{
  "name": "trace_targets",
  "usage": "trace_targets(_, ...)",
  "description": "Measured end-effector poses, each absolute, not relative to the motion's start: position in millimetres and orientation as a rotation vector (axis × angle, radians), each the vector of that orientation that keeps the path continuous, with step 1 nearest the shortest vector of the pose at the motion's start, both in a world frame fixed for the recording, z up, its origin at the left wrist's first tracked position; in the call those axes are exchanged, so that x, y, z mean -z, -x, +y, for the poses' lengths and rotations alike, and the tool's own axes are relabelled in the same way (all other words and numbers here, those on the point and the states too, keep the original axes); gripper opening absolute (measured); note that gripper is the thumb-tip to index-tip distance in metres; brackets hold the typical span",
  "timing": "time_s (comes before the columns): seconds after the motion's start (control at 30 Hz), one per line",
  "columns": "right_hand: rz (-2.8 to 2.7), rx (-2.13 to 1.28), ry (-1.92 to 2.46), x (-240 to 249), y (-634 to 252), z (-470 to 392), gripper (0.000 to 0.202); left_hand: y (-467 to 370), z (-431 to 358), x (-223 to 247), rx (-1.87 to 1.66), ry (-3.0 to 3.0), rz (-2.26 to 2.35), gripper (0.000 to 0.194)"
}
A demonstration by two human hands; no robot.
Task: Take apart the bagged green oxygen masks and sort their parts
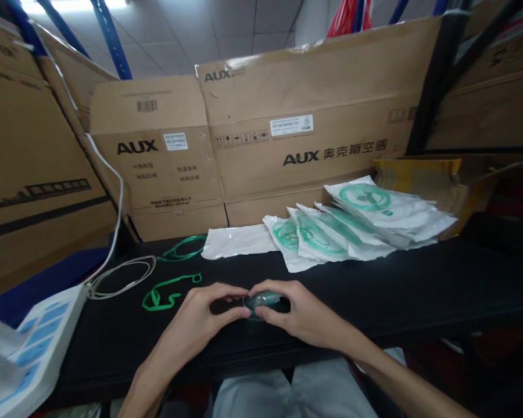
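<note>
A small translucent green plastic piece (264, 300) is held low over the front of the black table. My left hand (211, 305) pinches its left end between thumb and fingers. The thumb and fingers of my right hand (290, 305) close round its body from the right. The fingertips of both hands nearly meet, and they cover part of the piece. To the left of my hands lies a bright green strap (159, 295) with a loop at one end. Behind it is a coil of green tubing (183, 248), beside a flat white pouch (239, 241).
Clear-fronted pouches with green tubing (361, 223) are piled at the back right. A white power strip (52, 331) and its looped cable (124, 277) lie at the left. Cardboard panels (261, 168) stand along the back of the black table (418, 290).
</note>
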State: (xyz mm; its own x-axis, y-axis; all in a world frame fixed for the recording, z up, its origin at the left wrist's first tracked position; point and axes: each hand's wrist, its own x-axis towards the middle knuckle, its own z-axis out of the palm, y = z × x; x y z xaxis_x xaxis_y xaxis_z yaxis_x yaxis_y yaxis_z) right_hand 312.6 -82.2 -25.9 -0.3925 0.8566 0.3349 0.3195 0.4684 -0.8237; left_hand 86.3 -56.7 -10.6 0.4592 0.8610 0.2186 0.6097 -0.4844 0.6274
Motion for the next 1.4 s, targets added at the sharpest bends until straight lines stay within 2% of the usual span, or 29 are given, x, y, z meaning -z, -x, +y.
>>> trace_targets(0.23, -1.922, -1.003, 0.922, 25.6, -316.1, -82.0, 0.026, -84.0, -56.7, 21.0, -0.698, -2.032, 1.164, 0.033)
trace_targets(0.67, -1.959, -1.031, 0.864, 23.1, -315.8, -84.8, 0.026, -84.2, -58.9, 18.6, -0.691, -1.808, 1.116, 0.033)
trace_targets(0.93, -1.880, -0.799, 0.758, 19.8, -309.7, -86.7, 0.029, -90.7, -60.6, 19.9, -1.050, -1.625, 1.181, 0.038)
trace_targets(1.13, -1.819, -0.733, 0.678, 23.5, -302.7, -87.4, 0.028, -98.9, -67.7, 20.4, -1.010, -1.653, 1.130, 0.049)
trace_targets(1.27, -1.693, -0.901, 0.720, 24.5, -301.1, -90.5, 0.025, -103.0, -74.8, 21.6, -1.071, -1.609, 1.037, 0.045)
trace_targets(1.4, -1.323, -1.332, 0.683, 20.1, -298.4, -92.7, 0.049, -98.2, -74.2, 24.4, -1.149, -1.691, 1.007, 0.040)
